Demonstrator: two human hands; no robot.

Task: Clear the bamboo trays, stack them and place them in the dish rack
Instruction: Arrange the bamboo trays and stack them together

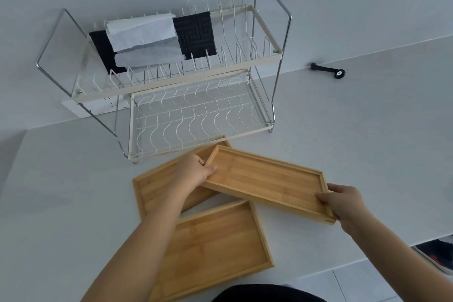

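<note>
Three empty bamboo trays lie before a two-tier wire dish rack [266,57]. I hold a narrow bamboo tray [264,180] lifted and tilted above the others. My left hand [196,170] grips its left short end and my right hand [342,202] grips its right short end. Beneath its left part lies a second tray [157,187] flat on the white counter, partly covered. A third, larger tray [215,250] sits nearest me, with my left forearm crossing over it.
The rack's upper tier holds black mats [196,34] and folded white cloths [142,32]. Its lower tier [196,115] holds nothing. A small black tool [328,69] lies on the counter [367,130] at the back right. The counter's front edge runs at lower right.
</note>
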